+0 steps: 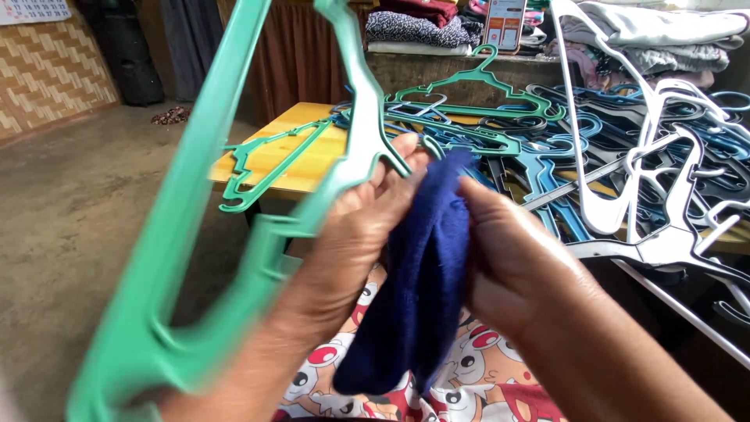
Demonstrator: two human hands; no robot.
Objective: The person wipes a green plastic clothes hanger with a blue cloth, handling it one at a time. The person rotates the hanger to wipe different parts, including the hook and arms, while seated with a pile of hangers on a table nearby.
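Head view looks down on two hands raised close in front of the camera. Left hand (355, 227) is closed round the neck of one large green hanger (195, 234), which is blurred and runs from the lower left corner up past the top edge; the same hand's fingertips also touch one dark blue garment (414, 289). Right hand (508, 266) is closed on that garment from the other side, thumb on top, fingers curled behind the cloth. The garment hangs bunched between the two hands, its upper end beside the hanger's shoulder and its lower end over a lap covered in cartoon-print cloth (469, 367).

Beyond the hands stands one yellow wooden worktop (301, 156) carrying a heap of hangers (594, 148) too tangled to count exactly: at least three green ones lie toward its left and far side, several blue and black ones in the middle, and at least three white ones at the right. Behind the worktop, folded clothes (414, 27) are stacked on a ledge, with one upright phone (504, 23) among them.
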